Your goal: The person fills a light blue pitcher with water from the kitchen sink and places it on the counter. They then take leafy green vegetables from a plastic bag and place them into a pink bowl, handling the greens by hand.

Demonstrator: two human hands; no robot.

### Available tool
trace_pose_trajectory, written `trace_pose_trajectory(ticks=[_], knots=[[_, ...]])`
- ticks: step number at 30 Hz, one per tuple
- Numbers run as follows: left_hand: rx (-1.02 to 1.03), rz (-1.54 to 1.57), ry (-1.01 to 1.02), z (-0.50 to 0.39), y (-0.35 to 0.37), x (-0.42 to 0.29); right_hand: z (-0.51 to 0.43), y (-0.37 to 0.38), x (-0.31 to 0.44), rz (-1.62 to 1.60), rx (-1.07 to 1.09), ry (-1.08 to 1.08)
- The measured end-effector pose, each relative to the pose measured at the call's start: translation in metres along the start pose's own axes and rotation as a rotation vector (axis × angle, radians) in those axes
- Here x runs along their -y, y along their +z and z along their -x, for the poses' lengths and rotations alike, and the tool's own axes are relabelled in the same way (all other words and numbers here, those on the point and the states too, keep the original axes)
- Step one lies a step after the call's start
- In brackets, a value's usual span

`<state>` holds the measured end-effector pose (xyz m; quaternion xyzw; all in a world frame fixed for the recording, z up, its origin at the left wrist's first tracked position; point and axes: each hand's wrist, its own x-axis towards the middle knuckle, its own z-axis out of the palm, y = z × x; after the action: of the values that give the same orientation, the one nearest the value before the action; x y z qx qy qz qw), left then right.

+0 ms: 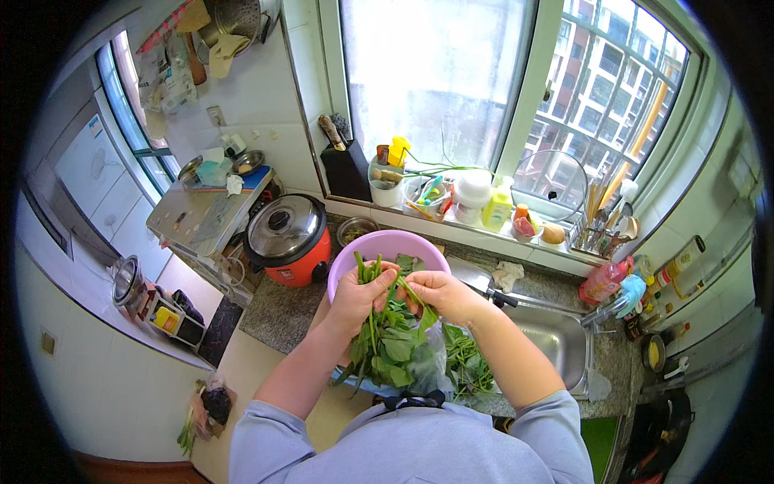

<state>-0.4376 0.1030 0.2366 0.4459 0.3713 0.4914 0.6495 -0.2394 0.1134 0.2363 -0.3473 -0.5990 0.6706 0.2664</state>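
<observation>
My left hand (366,293) is closed around a bunch of leafy green vegetable stems (387,348), whose leaves hang down towards me. Close beside it, my right hand (444,296) pinches one leafy stem (428,314) between thumb and fingers. Both hands are over the near part of a pink-purple plastic basin (347,253), which has some green leaves inside. Below the hands a clear plastic bag (430,363) lies by the bunch. More leafy stems (471,363) are heaped to its right, beside the sink.
A red rice cooker (290,275) with a glass lid stands left of the basin, near a small metal bowl (357,230). A cleaver (471,275) lies behind the steel sink (547,342) on the right. Cups, bottles and a black knife block (346,172) line the windowsill.
</observation>
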Motion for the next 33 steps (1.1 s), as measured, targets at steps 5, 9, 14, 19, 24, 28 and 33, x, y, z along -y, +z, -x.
trace_pose_trajectory(ticks=[5, 9, 14, 19, 24, 28, 33], knots=[[-0.019, -0.067, 0.056, 0.001, -0.010, 0.005, -0.008, 0.013, 0.001, 0.002, -0.125, -0.140], [-0.045, 0.011, -0.002, 0.005, -0.014, -0.001, -0.012, 0.016, 0.010, 0.477, -0.162, -0.295], [-0.108, -0.050, 0.013, 0.007, -0.018, -0.002, -0.018, 0.025, 0.015, 0.626, -0.329, -0.299], [-0.249, 0.088, 0.061, 0.006, -0.036, -0.007, -0.030, 0.027, -0.021, -0.020, -0.245, -0.106], [-0.341, 0.143, 0.102, 0.003, -0.069, -0.010, -0.014, 0.016, -0.023, 0.334, -0.041, -0.018], [-0.381, 0.112, 0.138, 0.007, -0.072, -0.013, -0.029, 0.010, -0.041, 0.585, -0.169, -0.130], [-0.447, 0.012, 0.220, 0.008, -0.066, 0.019, -0.085, 0.000, -0.073, -0.115, -0.478, 0.128]])
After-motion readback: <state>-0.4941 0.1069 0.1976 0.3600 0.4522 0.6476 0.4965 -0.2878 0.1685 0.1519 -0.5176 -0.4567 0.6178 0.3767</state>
